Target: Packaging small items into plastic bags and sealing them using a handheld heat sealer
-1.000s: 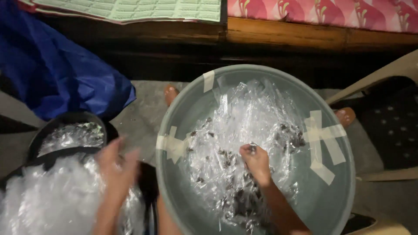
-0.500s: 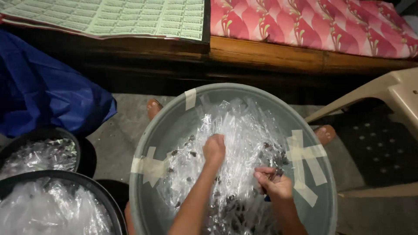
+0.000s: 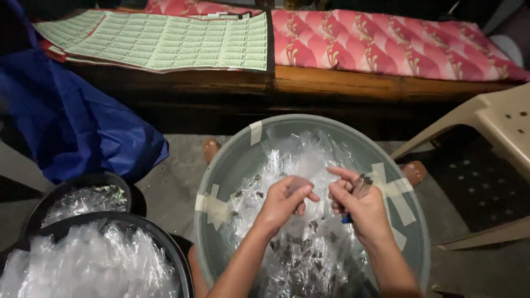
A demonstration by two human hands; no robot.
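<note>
— While both hands are held over the grey basin (image 3: 232, 165), what is gripped?

— A clear plastic sachet (image 3: 301, 185) is pinched by the curled fingers of the left hand (image 3: 284, 201); a small dark tool (image 3: 361, 185) is clasped in the closed right hand (image 3: 359, 207), just beside it.

— And underneath?

— A heap of clear sachets (image 3: 309, 254) with dark specks is held in the basin, whose rim is patched with tape strips (image 3: 212, 207).

— What is found around it?

— Two black tubs (image 3: 165, 243) of plastic are set close at the left, a blue bag (image 3: 72, 127) beyond. A beige plastic chair (image 3: 497, 121) crowds the right edge. A wooden bench (image 3: 331, 83) with printed sheets (image 3: 160, 41) and a red cushion (image 3: 386, 41) closes the far side. Bare concrete floor (image 3: 176, 176) is left between basin and tubs.
</note>
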